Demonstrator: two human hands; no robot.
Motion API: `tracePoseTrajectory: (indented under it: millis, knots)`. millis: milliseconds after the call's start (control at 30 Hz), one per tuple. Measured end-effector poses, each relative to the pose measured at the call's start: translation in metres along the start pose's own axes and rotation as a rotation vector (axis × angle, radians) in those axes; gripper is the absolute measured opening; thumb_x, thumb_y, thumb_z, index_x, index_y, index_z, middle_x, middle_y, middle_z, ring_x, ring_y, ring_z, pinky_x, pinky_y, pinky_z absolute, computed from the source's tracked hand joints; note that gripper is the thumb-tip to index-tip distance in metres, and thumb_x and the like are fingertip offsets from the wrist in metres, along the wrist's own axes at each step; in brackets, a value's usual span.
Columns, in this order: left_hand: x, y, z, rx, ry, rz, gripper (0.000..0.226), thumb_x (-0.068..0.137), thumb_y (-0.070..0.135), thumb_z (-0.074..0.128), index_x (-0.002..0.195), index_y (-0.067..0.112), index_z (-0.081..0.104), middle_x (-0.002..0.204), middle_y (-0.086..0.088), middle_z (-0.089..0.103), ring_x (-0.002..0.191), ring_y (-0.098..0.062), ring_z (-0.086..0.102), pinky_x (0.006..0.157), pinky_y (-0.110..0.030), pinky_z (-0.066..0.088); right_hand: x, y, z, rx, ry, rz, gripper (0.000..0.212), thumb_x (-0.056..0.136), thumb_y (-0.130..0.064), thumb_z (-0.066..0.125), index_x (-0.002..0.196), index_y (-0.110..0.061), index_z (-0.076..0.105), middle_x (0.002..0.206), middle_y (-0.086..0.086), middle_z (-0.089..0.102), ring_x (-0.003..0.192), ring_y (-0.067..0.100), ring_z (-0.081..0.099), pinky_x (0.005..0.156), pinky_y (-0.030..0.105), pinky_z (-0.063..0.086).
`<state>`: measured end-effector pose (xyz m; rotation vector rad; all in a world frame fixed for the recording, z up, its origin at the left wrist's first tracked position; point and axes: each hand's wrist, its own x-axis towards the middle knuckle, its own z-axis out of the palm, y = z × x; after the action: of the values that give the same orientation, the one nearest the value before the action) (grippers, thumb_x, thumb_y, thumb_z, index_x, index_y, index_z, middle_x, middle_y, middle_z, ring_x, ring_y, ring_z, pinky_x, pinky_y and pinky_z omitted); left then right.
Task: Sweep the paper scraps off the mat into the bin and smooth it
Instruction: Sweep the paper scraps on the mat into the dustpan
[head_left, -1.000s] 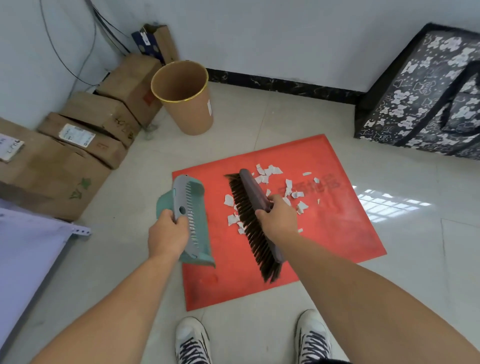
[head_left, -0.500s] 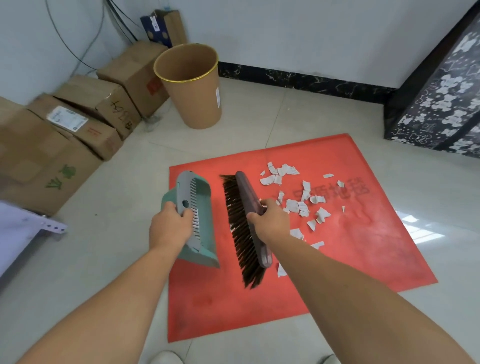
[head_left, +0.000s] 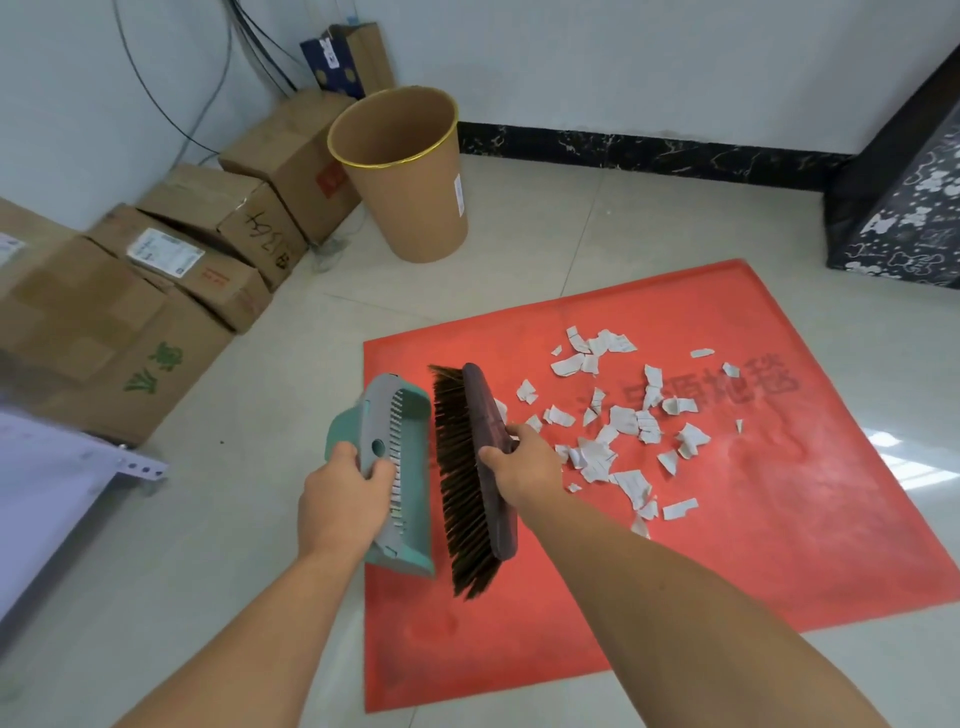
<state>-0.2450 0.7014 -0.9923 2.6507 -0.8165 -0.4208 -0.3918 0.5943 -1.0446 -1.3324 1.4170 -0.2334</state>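
Scraps (head_left: 623, 418) torn, white, on red mat (head_left: 753, 545), L fingers (head_left: 382, 467) grip dustpan (head_left: 410, 415), R fingers (head_left: 491, 457) brush (head_left: 482, 415)

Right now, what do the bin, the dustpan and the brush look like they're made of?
Bin: matte brown cardboard or kraft paper, apparently, with a shiny gold rim. Dustpan: smooth moulded plastic, teal with a grey toothed comb. Brush: smooth maroon back, probably plastic; stiff dark bristles, fibre unclear.

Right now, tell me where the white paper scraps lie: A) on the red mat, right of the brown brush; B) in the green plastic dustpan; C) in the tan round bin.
A: the white paper scraps lie scattered on the red mat, right of the brown bristle brush.
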Motion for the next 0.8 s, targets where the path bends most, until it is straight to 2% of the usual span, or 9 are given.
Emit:
tracePoseTrajectory:
  millis: [133,233,367,533,633,733,800]
  knots:
    - [0.005,-0.002,0.004,-0.012,0.035,-0.003,0.024,0.089,0.032,0.055,0.079,0.011,0.047,0.069,-0.006,0.057,0.064,-0.025,0.053,0.057,-0.034,0.038,0.01,0.008,0.013,0.003,-0.029,0.009,0.041,0.091,-0.021,0.062,0.13,-0.016,0.052,0.1,0.0,0.059,0.082,0.017,0.054,0.072,0.025,0.041]
    - [0.009,0.001,0.009,-0.007,0.04,0.014,0.028,0.089,0.035,0.056,0.08,0.011,0.048,0.068,-0.005,0.056,0.068,-0.031,0.054,0.06,-0.035,0.04,0.017,0.013,0.025,-0.039,-0.004,0.032,0.035,0.09,-0.018,0.063,0.123,-0.012,0.055,0.104,0.007,0.064,0.084,0.022,0.055,0.072,0.026,0.041]
    - [0.009,0.008,0.016,-0.008,0.041,0.04,0.033,0.089,0.041,0.059,0.077,0.013,0.046,0.067,-0.006,0.055,0.072,-0.034,0.055,0.064,-0.038,0.045,0.025,0.017,0.026,-0.123,0.04,0.027,0.03,0.089,-0.017,0.06,0.117,-0.01,0.054,0.107,0.012,0.065,0.095,0.029,0.061,0.074,0.029,0.044]
    - [0.006,0.019,0.023,0.037,0.041,0.056,0.035,0.089,0.042,0.057,0.073,0.014,0.043,0.066,-0.004,0.054,0.068,-0.033,0.053,0.06,-0.035,0.039,0.03,0.03,-0.001,-0.206,0.106,0.06,0.03,0.09,-0.016,0.055,0.119,-0.009,0.053,0.107,0.015,0.062,0.097,0.033,0.061,0.075,0.033,0.045]
    - [0.004,0.026,0.028,0.094,0.021,0.074,0.04,0.088,0.048,0.054,0.071,0.015,0.038,0.068,-0.007,0.056,0.07,-0.034,0.055,0.061,-0.036,0.043,0.029,0.039,-0.019,-0.207,0.165,0.06,0.03,0.09,-0.015,0.054,0.119,-0.007,0.054,0.101,0.013,0.062,0.088,0.029,0.059,0.072,0.032,0.047]
    - [0.001,0.033,0.031,0.135,-0.003,0.085,0.042,0.088,0.051,0.053,0.07,0.016,0.036,0.071,-0.006,0.057,0.071,-0.033,0.056,0.061,-0.035,0.044,0.027,0.042,-0.038,-0.213,0.22,0.059,0.028,0.091,-0.014,0.054,0.118,-0.007,0.054,0.1,0.012,0.062,0.08,0.023,0.05,0.068,0.029,0.039]
    - [-0.001,0.037,0.033,0.146,-0.011,0.086,0.043,0.088,0.052,0.052,0.07,0.017,0.036,0.072,-0.005,0.056,0.071,-0.032,0.055,0.061,-0.033,0.041,0.027,0.044,-0.049,-0.206,0.246,0.038,0.027,0.09,-0.016,0.055,0.116,-0.007,0.054,0.102,0.013,0.063,0.084,0.026,0.053,0.07,0.031,0.041]
